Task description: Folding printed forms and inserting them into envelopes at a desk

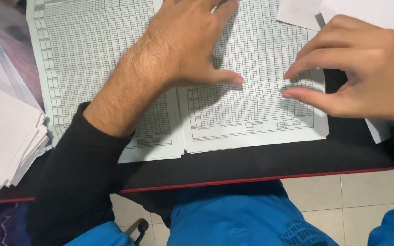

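Nearest, blue trouser legs (233,218) over pale floor tiles (334,196). Beyond, a black, red-edged table (251,166). Left, a fanned white paper stack (5,136). Mid-table, two gridded sheets (251,118) lying flat. Left hand (183,41) spread flat on them, gripping nothing. Right hand (356,68) half-curled, fingertips (290,93) touching the right sheet, nothing grasped. Farthest, white papers (365,11).

Even, fairly bright overhead light; soft shadows fall under both hands onto the gridded sheets (251,91). Focus is sharp, with slight softness toward the frame edges.
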